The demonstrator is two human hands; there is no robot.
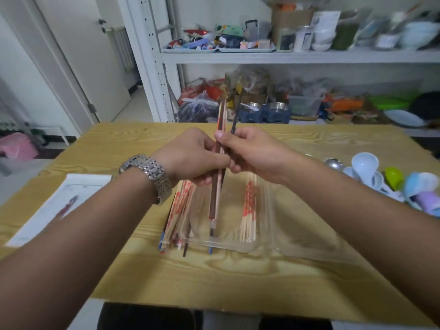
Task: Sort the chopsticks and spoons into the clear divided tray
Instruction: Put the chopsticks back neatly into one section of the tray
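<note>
Our left hand and right hand both clasp mixed chopsticks upright over the tray (spoons lie beside it), probably separating kinds for its compartments.

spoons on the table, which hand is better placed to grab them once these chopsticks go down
Right, likely. The spoons lie far right on the table, nearer the right hand; the left hand would have to cross the clear tray. Both grip chopsticks now.

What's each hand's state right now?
Left hand: grips the brown chopsticks.
Right hand: pinches those chopsticks too, higher up.
</note>
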